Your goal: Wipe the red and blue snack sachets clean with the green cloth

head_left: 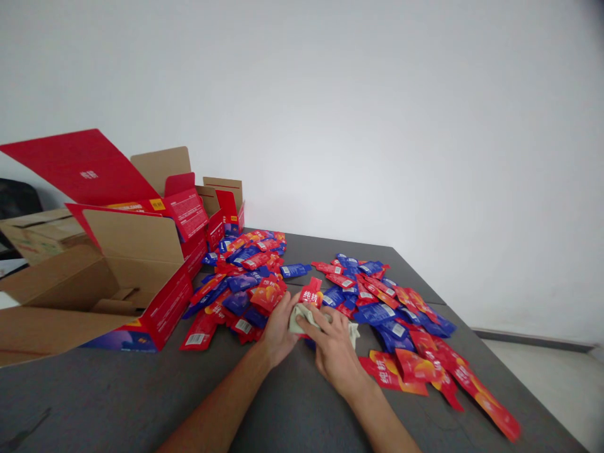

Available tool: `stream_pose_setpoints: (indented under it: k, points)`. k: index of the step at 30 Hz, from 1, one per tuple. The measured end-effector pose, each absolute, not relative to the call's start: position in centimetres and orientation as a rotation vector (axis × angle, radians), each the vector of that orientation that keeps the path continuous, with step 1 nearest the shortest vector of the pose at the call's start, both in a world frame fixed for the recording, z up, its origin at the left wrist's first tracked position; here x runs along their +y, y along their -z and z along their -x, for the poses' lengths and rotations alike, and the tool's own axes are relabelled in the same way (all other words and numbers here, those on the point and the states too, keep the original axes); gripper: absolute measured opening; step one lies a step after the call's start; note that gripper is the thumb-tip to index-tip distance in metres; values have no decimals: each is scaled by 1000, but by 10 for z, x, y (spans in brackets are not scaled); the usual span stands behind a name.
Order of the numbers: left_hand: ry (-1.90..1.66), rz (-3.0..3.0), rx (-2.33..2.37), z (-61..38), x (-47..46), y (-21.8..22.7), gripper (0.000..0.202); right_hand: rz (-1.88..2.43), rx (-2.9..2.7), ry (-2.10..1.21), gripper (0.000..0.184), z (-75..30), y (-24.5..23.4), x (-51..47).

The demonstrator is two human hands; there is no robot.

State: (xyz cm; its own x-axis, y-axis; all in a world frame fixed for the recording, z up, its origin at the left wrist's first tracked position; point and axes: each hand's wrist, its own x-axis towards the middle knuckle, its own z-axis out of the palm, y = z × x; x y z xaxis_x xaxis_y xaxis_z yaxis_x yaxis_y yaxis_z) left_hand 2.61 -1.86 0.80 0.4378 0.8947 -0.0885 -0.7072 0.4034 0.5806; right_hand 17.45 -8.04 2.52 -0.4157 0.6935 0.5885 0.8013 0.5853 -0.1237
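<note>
My left hand (279, 331) is closed around the side of a red pouch (311, 293) with white characters, its narrow spout end pointing away from me. With my right hand (331, 346) I grip a pale cloth (302, 313) and press it against the front of that pouch. The cloth covers the pouch's middle, and a loose end hangs out past my right hand. A pile of red and blue pouches (268, 296) lies just left of and beyond my hands. On the right, another spread of red and blue pouches (375, 313) reaches toward the table's right edge.
An open red cardboard box (165, 305) stands at the left with its flaps spread. Behind it are more open red boxes (189, 214) and a brown carton (47, 234). The dark table (141, 402) meets a white wall (353, 126) at the back.
</note>
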Motion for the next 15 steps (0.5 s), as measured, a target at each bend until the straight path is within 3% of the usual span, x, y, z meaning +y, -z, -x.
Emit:
stream_pose_setpoints:
  k: [5,15]
  points:
    - [-1005,-507,450,-22,-17,-7,47,1185,-2178,188,56,-172,-20,-78]
    - [-872,-644,320,-38,-34,-10,57,1323,-1851,305,55,-200,-11,-67]
